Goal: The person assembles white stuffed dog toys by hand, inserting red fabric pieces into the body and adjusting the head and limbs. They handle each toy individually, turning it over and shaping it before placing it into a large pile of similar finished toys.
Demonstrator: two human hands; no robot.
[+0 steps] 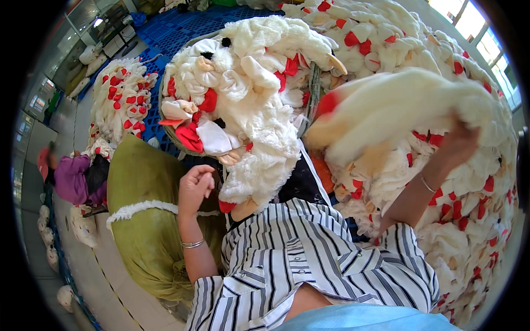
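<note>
Head view: from my remote seat I take the round basket (314, 91) as my landmark and read rightward across the feed.
Co-worker: far left of the basket I see a person (72, 179) in a purple top and a reddish cap.
Small pile: left of the basket, nearer than that person, lies a pile of white plush pieces with red parts (118, 99).
Sack: just left of and below the basket bulges an olive-green sack (141, 220), circled by a fluffy white strip (144, 208).
Left hand: below the basket's left side, in front of the sack, the left hand (196, 190) is raised with its fingers curled; I cannot tell whether it pinches anything.
Basket load: shaggy white plush fills the basket and hangs over its near rim toward the striped shirt (298, 248).
Plush piece: right of the basket I find a blurred white plush piece (408, 110), its red end close beside the rim; I cannot tell if they touch.
Right hand: farther right of the basket, the right hand (464, 138), also blurred, grips that piece by its right-hand part.
Big heap: right of the basket and behind it spreads a large heap of similar plush (464, 243).
</note>
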